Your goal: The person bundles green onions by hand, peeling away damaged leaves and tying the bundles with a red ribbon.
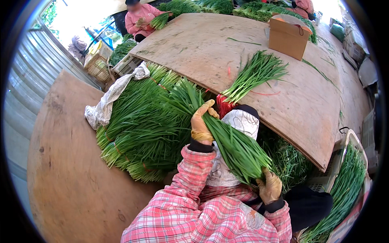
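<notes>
A thick bunch of long green garlic chives (239,148) lies slantwise across my lap. My gloved left hand (201,124) is closed around its upper left part, the fingers curled over the stalks. At its lower right end, my gloved right hand (270,187) grips the stalks. A smaller bunch of chives (256,75) rests on the wooden board beyond my hands. Red ties (224,107) hang in a cluster at the board's near edge, just past my left hand.
A large pile of tied chive bundles (139,121) lies to the left, with a white cloth (106,106) at its edge. A cardboard box (288,38) stands on the wooden board (300,93). At right is a crate (329,172) of chives. Another person (142,18) sits at the far left.
</notes>
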Available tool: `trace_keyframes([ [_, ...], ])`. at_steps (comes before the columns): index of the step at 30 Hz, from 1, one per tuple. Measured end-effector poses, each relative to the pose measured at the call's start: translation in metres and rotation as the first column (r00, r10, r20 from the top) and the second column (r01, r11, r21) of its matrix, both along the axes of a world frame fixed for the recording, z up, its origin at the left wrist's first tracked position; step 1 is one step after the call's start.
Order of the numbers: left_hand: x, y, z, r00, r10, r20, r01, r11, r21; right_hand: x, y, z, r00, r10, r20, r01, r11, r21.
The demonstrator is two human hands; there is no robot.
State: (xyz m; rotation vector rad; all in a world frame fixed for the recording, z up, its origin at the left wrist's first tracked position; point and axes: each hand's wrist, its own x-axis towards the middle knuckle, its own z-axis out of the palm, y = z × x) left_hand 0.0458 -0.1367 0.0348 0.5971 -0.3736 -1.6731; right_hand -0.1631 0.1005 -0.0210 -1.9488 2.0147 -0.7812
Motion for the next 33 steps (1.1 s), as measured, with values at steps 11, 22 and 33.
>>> trace_keyframes([
  [11,0.01,0.002,-0.006,0.984,-0.164,0.062,0.169,0.983,-0.079,-0.029,0.002,0.027,0.91,-0.113,0.399,0.095,0.993,0.064],
  [22,0.006,-0.01,-0.016,0.96,-0.024,0.278,0.046,0.996,-0.073,-0.045,-0.023,0.043,0.903,-0.345,0.254,0.302,0.933,0.193],
  [33,0.033,-0.033,-0.043,0.964,-0.037,0.262,0.025,0.999,0.048,-0.143,0.045,-0.014,0.885,-0.444,0.14,0.448,0.894,0.009],
])
